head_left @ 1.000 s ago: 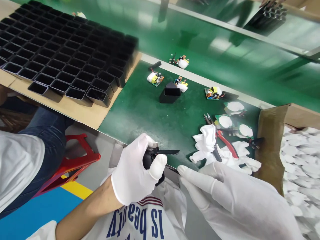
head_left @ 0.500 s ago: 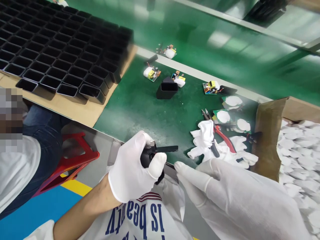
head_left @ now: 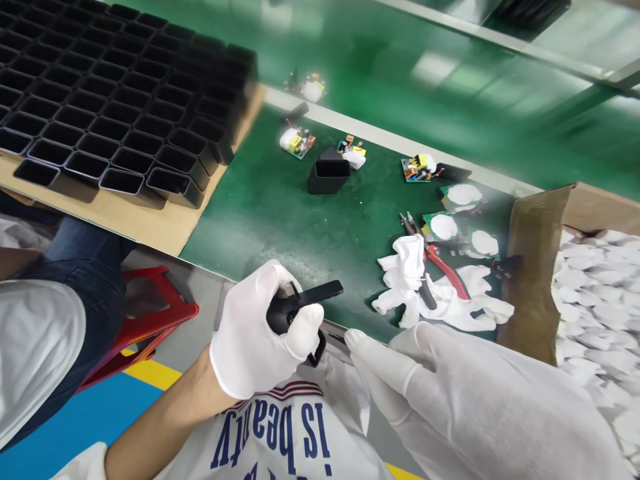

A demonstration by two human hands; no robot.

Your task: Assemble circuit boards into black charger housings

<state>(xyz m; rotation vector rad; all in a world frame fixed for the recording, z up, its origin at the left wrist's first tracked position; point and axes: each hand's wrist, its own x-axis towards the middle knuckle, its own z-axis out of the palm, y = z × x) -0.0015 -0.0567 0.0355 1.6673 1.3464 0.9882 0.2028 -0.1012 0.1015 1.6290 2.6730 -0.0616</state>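
Observation:
My white-gloved left hand (head_left: 267, 337) is closed around a black plastic part (head_left: 280, 312) in front of the table edge. A flat black bar (head_left: 320, 293) sticks out of the grip to the right, and a small metal piece shows near the index finger. Below the thumb, a dark rim peeks out; the fingers hide the rest, so the exact kind is unclear. My gloved right hand (head_left: 465, 393) lies to the right with straight fingers, nothing visible in it. Beyond it on the table are red-handled pliers (head_left: 447, 272) amid loose white gloves (head_left: 407, 270).
Rows of black rectangular cases (head_left: 120, 143) stand on cardboard at left. A single case (head_left: 327, 177) and several circuit boards (head_left: 419, 168) lie on the green table (head_left: 280, 220). A cardboard box (head_left: 537, 267) of white pieces is at right. A person's leg (head_left: 90, 260) and red stool (head_left: 155, 307) are left.
My left hand has shifted slightly left, and the bar of the black part now tilts upward to the right. The right hand stays nearly where it was. The view has moved a little.

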